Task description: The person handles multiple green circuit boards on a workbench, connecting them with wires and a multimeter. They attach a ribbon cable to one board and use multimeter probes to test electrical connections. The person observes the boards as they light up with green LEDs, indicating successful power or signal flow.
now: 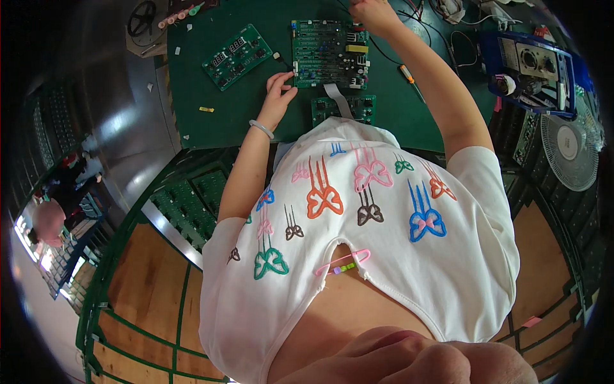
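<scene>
A large green circuit board (326,54) packed with components lies on the green table mat. At its lower left edge, beside a white connector, rests my left hand (279,96), its thumb and fingers apart and nothing visible between them. A short black cable with a white plug (277,56) lies by that same edge. Beyond the board's far right corner, my right hand (376,14) is closed near some dark wires; the top of the picture partly cuts it off, and what it grips is hidden. A grey ribbon cable (338,99) runs to a smaller board (363,105) close to my body.
Left of the large board lies a display board (236,56) with digit displays. An orange-handled screwdriver (409,78) and loose wires are at right, with a blue-framed instrument (534,67) and a fan (568,150) beyond. A small yellow part (206,109) sits at left.
</scene>
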The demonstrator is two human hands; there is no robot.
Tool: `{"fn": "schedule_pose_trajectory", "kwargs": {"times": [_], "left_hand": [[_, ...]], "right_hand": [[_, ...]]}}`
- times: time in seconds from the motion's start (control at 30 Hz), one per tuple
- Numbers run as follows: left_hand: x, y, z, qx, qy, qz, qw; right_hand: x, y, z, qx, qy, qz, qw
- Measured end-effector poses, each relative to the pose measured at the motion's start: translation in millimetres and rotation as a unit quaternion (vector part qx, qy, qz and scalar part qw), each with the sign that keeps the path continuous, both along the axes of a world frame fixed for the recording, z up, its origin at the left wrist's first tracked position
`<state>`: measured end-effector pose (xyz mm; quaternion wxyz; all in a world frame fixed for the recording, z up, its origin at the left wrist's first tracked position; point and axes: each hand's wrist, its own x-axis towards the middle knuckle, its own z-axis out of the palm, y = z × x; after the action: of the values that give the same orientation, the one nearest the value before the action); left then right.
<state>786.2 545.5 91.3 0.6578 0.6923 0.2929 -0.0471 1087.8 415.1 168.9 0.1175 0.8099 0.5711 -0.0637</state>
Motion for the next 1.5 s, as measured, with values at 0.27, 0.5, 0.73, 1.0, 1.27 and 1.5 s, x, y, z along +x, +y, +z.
{"fn": "schedule_pose_trajectory", "kwargs": {"times": [0.27,0.5,0.73,1.0,1.27,1.5], "left_hand": [[-0.2,-0.6,1.4,-0.002,-0.006,0.004,1.000],[0.1,-1.3,3.5,0.001,-0.010,-0.004,1.000],[-0.7,-0.8,1.4,0.001,-0.011,-0.005,1.000],[-1.1,0.5,1.4,-0.001,-0.006,-0.007,1.000],[-0.6,0.0,-0.3,-0.001,-0.013,-0.005,1.000],[-0.7,-1.2,0.4,-0.003,-0.007,0.001,1.000]], "right_hand": [[-4.5,11.0,8.0,-0.054,-0.011,0.018,0.998],[-0.8,11.9,-5.4,-0.074,-0.009,-0.008,0.997],[0.0,-0.9,4.5,0.011,0.020,-0.050,0.998],[8.5,-0.9,-11.6,0.019,-0.026,0.025,0.999],[1.0,6.8,5.8,-0.058,-0.010,0.006,0.998],[-4.0,11.3,16.1,-0.084,-0.006,0.001,0.996]]}}
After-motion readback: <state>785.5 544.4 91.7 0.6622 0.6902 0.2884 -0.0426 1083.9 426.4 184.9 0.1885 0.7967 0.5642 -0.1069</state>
